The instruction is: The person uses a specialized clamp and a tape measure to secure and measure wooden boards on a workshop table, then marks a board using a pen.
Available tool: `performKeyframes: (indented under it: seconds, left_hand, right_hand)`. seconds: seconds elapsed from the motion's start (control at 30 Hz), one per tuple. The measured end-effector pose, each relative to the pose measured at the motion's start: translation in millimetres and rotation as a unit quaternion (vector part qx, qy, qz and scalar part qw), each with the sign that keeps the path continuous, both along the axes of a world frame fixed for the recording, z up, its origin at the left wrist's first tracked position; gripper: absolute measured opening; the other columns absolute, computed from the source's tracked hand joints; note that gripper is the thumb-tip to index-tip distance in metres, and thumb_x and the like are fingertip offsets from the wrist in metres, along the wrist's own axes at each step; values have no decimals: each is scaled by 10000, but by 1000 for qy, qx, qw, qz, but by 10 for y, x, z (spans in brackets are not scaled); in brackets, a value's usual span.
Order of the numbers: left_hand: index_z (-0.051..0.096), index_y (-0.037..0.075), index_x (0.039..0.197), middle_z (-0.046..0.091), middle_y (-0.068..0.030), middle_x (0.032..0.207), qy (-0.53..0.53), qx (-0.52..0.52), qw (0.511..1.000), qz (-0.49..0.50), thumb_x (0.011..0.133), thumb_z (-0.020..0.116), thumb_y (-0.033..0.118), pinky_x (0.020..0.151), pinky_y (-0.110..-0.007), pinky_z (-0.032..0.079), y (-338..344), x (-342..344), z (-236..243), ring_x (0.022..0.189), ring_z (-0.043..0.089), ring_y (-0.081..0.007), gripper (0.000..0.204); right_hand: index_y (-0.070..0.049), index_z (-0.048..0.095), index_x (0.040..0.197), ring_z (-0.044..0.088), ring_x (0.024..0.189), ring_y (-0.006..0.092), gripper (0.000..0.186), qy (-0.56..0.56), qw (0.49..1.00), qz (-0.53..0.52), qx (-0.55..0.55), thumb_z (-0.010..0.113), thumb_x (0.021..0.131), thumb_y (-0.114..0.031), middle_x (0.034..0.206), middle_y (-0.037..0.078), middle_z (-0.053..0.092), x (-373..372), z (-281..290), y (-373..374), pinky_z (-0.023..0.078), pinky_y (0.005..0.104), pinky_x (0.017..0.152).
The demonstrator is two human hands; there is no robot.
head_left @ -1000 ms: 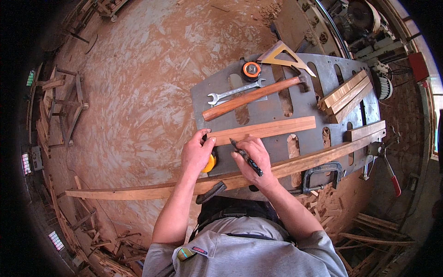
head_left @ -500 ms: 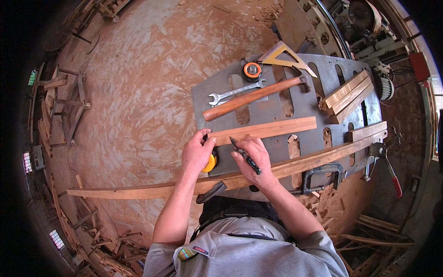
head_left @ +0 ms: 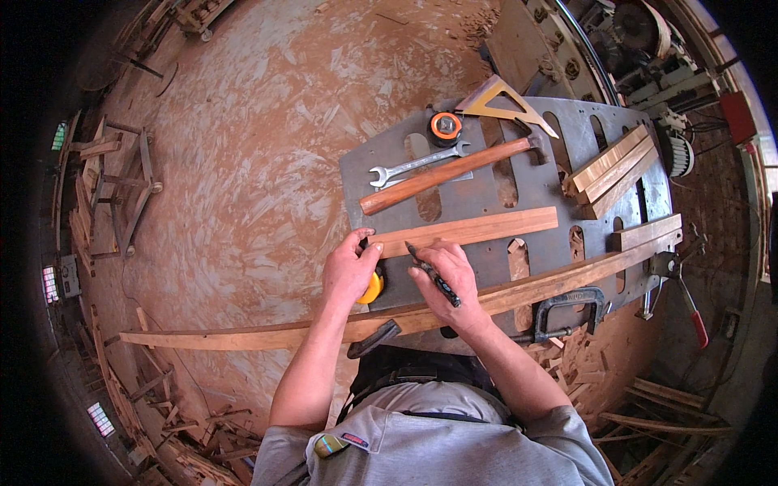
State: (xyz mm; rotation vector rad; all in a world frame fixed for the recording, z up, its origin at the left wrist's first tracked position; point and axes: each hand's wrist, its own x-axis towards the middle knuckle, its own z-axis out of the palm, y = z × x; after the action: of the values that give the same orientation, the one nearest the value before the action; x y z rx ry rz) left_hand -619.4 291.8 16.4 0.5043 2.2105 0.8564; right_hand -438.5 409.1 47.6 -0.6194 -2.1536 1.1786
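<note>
My left hand (head_left: 350, 267) pinches the left end of a reddish-brown wooden strip (head_left: 486, 228) between thumb and fingers. A small dark thing shows at those fingertips, too hidden to name. In my right hand (head_left: 450, 279) is a black marker pen (head_left: 438, 281), its tip at the strip's near edge, and the hand is closed around it. Whether the tip touches the wood I cannot tell. A yellow tape measure (head_left: 373, 287) lies beside my left wrist, partly hidden. Beyond the strip rest a hammer (head_left: 446, 176), a wrench (head_left: 417, 164), an orange-and-black tape measure (head_left: 446, 126) and a set square (head_left: 506, 108).
All this lies on a slotted grey metal table (head_left: 478, 263). A long wooden board (head_left: 519, 293) crosses its near side, beneath my forearms. A C-clamp (head_left: 571, 304) and a red-handled clamp (head_left: 695, 320) sit along that edge. Stacked wood pieces (head_left: 612, 172) lie at the right.
The whole view has shifted very slightly. Hands, marker pen and wooden strip keep the same places relative to one another.
</note>
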Motion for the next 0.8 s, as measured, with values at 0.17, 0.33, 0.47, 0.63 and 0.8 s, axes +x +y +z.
performKeyframes:
  seconds: [0.17,0.33,0.47,0.63,0.8]
  left_hand:
    - [693,31,1263,663,-19,843,-10,-2,1000,2,949,722,196,701,-278,498,78,27,147,761,586,-97,356]
    - [696,87,1287,695,-60,847,-7,-20,1000,0,936,716,289,720,-339,522,60,16,157,769,650,-169,406]
    - [695,104,1299,714,-82,857,-17,-21,1000,4,935,708,324,736,-364,538,87,36,211,774,681,-199,426]
    - [694,100,1301,709,-78,851,-10,-23,1000,0,938,707,316,734,-362,536,90,31,249,767,673,-194,422]
    - [694,110,1302,716,-87,860,-9,-27,1000,-3,937,705,323,745,-369,536,84,26,220,783,683,-203,423]
  right_hand:
    - [-15,680,1060,636,936,336,273,-5,1000,-5,-4,797,818,-59,946,140,687,7,-14,0,494,443,870]
    - [-14,681,1063,640,932,337,269,-2,1000,-2,-3,796,825,-63,957,142,701,1,-18,-1,490,443,868]
    - [-15,684,1067,643,939,334,266,-3,1000,0,-2,795,831,-66,970,140,707,6,-43,0,490,447,880]
    - [-14,687,1072,644,953,331,266,-11,1000,4,-3,794,833,-67,974,133,712,2,-18,0,490,449,894]
    - [-14,690,1064,641,932,324,268,-10,1000,2,2,800,826,-68,965,131,712,1,-53,-9,486,448,879]
